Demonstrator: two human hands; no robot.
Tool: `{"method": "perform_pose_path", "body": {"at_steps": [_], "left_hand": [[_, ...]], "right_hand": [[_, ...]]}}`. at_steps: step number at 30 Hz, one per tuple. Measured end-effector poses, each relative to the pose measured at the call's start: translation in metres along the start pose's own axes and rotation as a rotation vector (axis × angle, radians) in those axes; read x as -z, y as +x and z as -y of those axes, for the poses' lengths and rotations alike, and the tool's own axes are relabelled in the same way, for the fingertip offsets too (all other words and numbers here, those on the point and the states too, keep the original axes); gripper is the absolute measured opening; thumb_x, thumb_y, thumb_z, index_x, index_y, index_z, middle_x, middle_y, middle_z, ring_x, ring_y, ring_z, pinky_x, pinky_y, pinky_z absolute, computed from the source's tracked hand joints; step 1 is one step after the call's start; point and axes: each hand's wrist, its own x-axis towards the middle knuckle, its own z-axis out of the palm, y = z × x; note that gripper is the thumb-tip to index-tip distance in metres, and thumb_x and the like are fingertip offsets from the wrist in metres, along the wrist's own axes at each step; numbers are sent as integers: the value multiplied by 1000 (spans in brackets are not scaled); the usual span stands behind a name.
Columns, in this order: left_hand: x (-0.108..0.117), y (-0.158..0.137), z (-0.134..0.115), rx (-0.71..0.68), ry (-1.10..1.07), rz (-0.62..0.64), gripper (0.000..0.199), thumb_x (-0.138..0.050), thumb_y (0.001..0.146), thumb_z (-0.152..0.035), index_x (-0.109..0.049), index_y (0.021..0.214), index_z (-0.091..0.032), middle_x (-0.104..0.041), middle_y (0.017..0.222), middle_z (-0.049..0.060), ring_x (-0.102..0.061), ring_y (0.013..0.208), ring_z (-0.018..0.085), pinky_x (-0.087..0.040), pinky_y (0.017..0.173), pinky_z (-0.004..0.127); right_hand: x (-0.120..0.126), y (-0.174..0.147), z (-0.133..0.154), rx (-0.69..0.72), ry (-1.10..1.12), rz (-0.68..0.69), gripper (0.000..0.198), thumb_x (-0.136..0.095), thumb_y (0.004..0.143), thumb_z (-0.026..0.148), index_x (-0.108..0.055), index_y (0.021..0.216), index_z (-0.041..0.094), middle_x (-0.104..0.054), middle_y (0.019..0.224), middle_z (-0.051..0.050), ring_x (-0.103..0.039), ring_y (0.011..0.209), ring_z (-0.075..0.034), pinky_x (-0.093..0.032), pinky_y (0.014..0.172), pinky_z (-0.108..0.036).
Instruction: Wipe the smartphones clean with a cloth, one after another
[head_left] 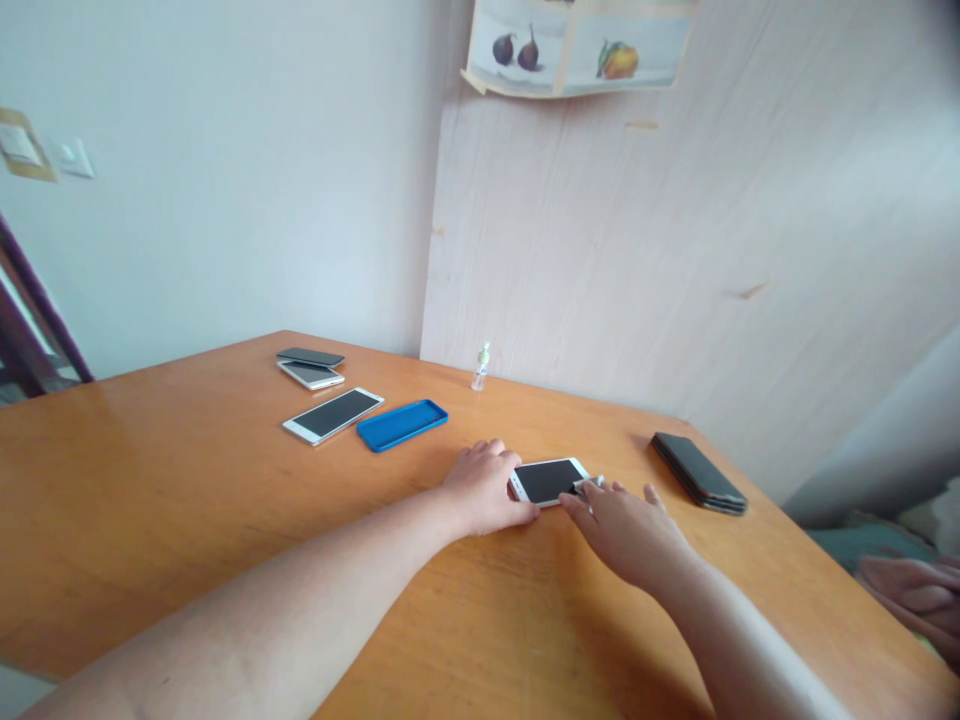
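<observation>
A white phone (547,481) with a dark screen lies face up on the table in front of me. My left hand (486,485) grips its left end, thumb at the near edge and fingers at the far side. Over the phone's right end, my right hand (626,525) presses a small greyish-white cloth (589,484) to the screen with its fingertips. Most of the cloth is hidden under the fingers, so whether it is fabric or a paper wipe is unclear.
On the wooden table (450,620) lie a blue phone case (403,425), a white phone (334,415), another phone (311,375) under a dark flat slab (311,356), and a dark stack (697,472) at right. A small spray bottle (481,367) stands near the wall.
</observation>
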Motion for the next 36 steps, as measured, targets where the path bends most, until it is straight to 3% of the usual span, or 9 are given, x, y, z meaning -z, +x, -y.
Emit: {"method": "perform_pose_path", "body": {"at_steps": [7,12,15,22,24,28,30,36], "left_hand": [[-1,0,1,-1,-12,3,52,-62,73,-71,-67,95,-24,-61,97,8,-59,96,28,-47,83,38],[1,0,2,-11,-13,19,50,-69,69,-65,-66,98,-25,-60,99,8,-59,97,29,-47,82,37],[0,0,2,-4,-5,20,48,-70,69,-63,-66,97,-25,-60,99,8,-59,97,29,-47,82,37],[0,1,1,7,-9,26,53,-62,74,-69,-66,102,-24,-61,100,9,-59,98,29,-47,85,39],[0,0,1,1,-8,30,52,-63,73,-69,-66,101,-25,-61,100,8,-59,98,29,-47,84,39],[0,0,2,-4,2,31,50,-69,69,-63,-66,100,-25,-61,100,8,-59,97,29,-47,82,38],[-1,1,2,-4,6,22,50,-69,68,-63,-66,100,-24,-60,99,8,-59,97,29,-47,81,37],[-3,1,4,-5,-6,11,48,-64,73,-65,-66,99,-25,-60,99,8,-59,96,28,-47,82,38]], "right_hand": [[13,-21,31,215,32,2,49,-25,101,47,-64,115,21,-67,118,-16,-59,115,-32,-28,105,-62],[6,-4,5,46,5,28,49,-26,101,48,-64,113,21,-70,110,-16,-63,107,-34,-31,99,-65],[4,-3,7,-8,-14,16,50,-28,101,49,-66,110,17,-70,106,-17,-64,105,-34,-34,98,-61],[13,-19,36,258,25,-17,50,-22,102,44,-66,109,21,-68,116,-15,-61,112,-29,-39,98,-45],[12,-13,26,232,39,7,51,-20,103,43,-67,108,24,-69,114,-12,-62,110,-28,-39,98,-46],[5,1,2,30,7,10,47,-26,102,44,-67,111,23,-71,108,-14,-64,107,-30,-36,99,-54],[3,1,3,17,-2,-3,47,-27,102,44,-67,110,21,-71,108,-15,-63,109,-31,-34,101,-56],[10,-13,31,353,92,-43,49,-21,103,40,-66,111,22,-66,122,-11,-58,119,-27,-36,104,-48]]}}
